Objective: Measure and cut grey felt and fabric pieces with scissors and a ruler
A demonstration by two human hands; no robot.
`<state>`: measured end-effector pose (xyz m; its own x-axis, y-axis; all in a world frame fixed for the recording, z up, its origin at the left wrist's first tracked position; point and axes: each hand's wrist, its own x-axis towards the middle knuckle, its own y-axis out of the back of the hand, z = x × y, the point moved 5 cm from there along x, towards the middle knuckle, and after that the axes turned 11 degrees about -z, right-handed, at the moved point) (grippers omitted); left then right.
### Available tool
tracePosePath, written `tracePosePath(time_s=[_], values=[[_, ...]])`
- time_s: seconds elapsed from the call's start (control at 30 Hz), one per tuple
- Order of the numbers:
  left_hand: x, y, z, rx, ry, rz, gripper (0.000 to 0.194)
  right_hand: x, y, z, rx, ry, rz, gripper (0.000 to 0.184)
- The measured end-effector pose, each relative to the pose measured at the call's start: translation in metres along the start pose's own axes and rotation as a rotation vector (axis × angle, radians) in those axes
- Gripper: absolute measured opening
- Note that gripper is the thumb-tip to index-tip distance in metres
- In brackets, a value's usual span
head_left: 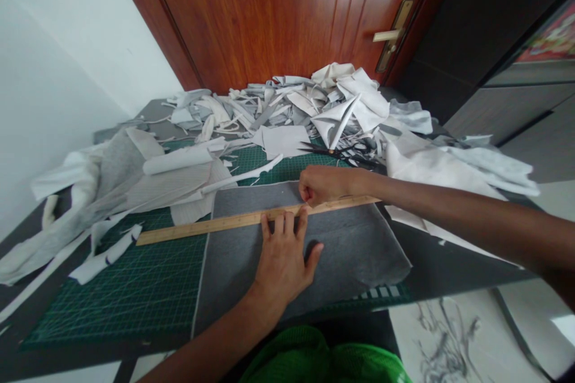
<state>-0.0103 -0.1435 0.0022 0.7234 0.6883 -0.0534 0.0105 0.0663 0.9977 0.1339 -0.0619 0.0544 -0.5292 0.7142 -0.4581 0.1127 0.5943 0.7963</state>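
Observation:
A grey piece of fabric (341,251) lies flat on a green cutting mat (135,287). A long wooden ruler (202,226) lies across the fabric from left to right. My left hand (283,257) rests flat on the fabric with its fingers spread, the fingertips pressing on the ruler's near edge. My right hand (321,184) is closed just beyond the ruler, its fingers pinched on something small and reddish that I cannot make out, held against the ruler's far edge.
A heap of white and grey fabric scraps (305,108) covers the back of the table before a wooden door (269,12). Black scissors (354,155) lie among the scraps. A rolled white piece (177,160) and more cloth (81,191) lie at the left.

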Motion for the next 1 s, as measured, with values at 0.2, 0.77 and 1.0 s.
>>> tracePosePath(time_s=[0.2,0.77,1.0], values=[[0.001,-0.001,-0.001,0.003,-0.004,-0.004,0.07,-0.002,-0.004,0.015,0.016,0.003,0.01,0.017],[0.007,0.004,-0.003,0.046,-0.007,-0.002,0.068,-0.028,-0.01,0.042,0.024,-0.033,-0.002,0.014],[0.013,0.008,-0.004,0.042,-0.001,-0.044,0.066,-0.043,-0.011,0.053,-0.007,-0.047,0.007,0.014]])
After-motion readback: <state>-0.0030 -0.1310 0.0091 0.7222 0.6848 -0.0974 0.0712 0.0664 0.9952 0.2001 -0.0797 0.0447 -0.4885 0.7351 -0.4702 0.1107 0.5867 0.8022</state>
